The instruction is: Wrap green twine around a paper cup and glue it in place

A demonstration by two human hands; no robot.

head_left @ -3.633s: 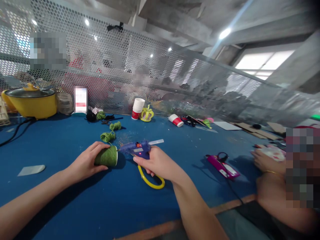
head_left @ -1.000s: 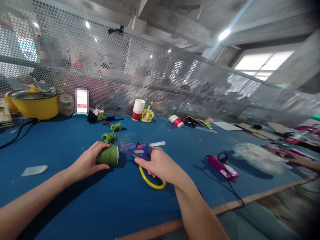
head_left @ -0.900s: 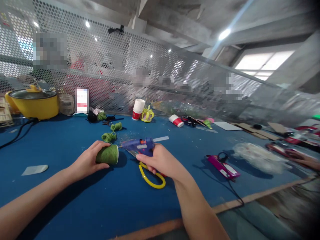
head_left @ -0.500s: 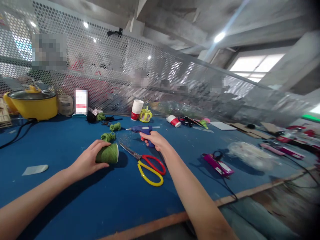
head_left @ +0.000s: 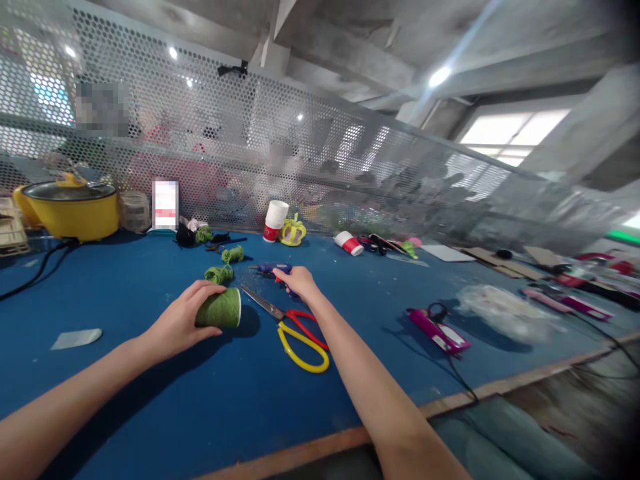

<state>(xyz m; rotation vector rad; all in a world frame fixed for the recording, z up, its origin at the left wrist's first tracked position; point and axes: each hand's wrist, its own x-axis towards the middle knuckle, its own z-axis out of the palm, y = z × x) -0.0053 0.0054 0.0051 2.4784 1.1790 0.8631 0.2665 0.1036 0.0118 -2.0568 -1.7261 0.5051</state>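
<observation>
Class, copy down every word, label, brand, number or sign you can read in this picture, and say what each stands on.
No text is readable.
Screen: pixelated, unreadable.
Standing cup: mark on its red band too small.
Purple device: pale panel too blurred.
Glue gun: nothing legible.

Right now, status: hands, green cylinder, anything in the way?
Left hand around green cylinder, on its side. Right hand on blue glue gun. Scissors lie between cylinder and right forearm.

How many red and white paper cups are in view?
2: a standing cup beside the yellow crown-shaped item, and a lying cup farther right. Others may be nested inside.
</observation>
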